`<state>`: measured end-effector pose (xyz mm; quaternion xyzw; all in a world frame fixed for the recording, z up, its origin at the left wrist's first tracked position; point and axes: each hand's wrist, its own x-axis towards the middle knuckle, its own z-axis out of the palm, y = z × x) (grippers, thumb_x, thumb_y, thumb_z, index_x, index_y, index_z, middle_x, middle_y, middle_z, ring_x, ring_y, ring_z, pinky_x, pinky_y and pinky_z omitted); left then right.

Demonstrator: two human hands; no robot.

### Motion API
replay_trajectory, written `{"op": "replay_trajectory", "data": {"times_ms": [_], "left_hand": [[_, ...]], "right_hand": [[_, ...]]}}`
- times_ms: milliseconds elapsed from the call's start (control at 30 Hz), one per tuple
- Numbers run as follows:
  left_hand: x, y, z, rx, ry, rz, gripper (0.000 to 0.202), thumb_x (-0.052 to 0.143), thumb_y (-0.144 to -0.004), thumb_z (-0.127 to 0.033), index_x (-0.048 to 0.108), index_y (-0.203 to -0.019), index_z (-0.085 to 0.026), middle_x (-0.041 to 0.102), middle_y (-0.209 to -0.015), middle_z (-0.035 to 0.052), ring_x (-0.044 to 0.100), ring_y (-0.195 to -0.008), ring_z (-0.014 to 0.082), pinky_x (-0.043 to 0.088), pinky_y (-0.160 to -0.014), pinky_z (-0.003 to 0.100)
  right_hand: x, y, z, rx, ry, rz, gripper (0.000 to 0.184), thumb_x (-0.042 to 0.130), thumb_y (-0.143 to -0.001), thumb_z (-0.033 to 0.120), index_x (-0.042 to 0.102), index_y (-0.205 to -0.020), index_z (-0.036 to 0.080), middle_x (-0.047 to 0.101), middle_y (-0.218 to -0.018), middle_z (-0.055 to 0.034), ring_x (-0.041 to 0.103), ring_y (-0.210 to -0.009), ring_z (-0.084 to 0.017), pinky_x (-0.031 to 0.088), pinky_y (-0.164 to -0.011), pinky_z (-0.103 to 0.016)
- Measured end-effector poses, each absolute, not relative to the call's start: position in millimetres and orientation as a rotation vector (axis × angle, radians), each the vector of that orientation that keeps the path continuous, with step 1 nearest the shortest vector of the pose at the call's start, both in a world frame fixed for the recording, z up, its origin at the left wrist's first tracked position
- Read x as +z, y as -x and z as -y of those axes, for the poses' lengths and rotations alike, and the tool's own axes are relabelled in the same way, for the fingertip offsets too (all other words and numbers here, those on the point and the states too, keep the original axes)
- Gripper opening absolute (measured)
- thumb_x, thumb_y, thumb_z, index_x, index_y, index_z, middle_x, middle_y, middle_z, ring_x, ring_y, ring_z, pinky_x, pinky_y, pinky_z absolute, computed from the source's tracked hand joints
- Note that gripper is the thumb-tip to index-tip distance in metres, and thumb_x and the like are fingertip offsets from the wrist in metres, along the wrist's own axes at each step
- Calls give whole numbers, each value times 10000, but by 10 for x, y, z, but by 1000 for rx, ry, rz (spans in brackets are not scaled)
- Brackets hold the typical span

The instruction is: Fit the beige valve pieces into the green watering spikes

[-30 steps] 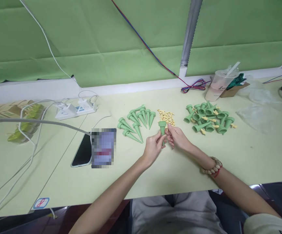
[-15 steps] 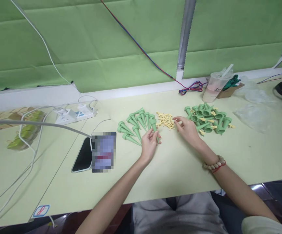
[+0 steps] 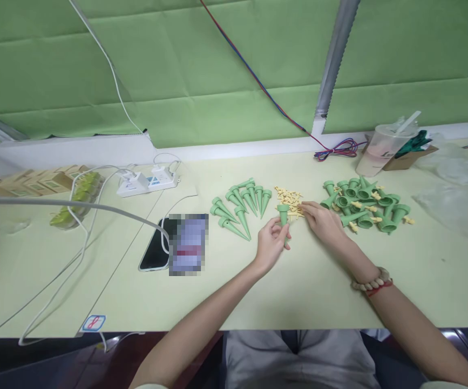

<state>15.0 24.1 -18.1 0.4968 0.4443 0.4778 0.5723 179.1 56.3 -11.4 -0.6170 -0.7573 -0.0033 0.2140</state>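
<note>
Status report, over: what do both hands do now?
Left hand grips green cone upright. Right hand at yellow pieces, grasp unclear. Cone heap close beside right hand.

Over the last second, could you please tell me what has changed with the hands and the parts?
The right hand let go of the cone both hands had held, swung right, and now touches the yellow pieces. The left hand dipped to the row of cones and now holds a green cone upright alone. The mixed cone pile, phone, power strip and cup stayed put.
</note>
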Motion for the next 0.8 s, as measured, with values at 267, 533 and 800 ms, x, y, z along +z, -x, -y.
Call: {"op": "replay_trajectory", "data": {"times_ms": [267,533,800], "left_hand": [[-176,-141,-232,1109,-1154,-1041,426,613,-709,-456,550,-996,-147,560,-567,-38,489,-388,58,387,-347,162],[-144,-122,-241,1138,-1157,-1039,425,631,-693,-478,518,-958,-167,560,-562,-49,501,-363,66,367,-352,169],[-156,-69,-293,1175,-1253,-1138,411,612,-706,-484,511,-961,-179,553,-551,-53,517,-388,74,391,-386,175]], "right_hand": [[-110,-1776,-561,-35,1754,2104,286,424,-884,209,662,-1039,240,666,-1061,-23,634,-853,-193,398,-518,-258],[-155,-1788,-600,-2,1726,2071,280,459,-867,221,639,-1080,244,661,-1025,-36,613,-830,-189,372,-531,-262],[-144,-1781,-575,-8,1724,2069,253,448,-882,202,687,-959,230,670,-1007,-31,596,-887,-191,331,-502,-258]]}}
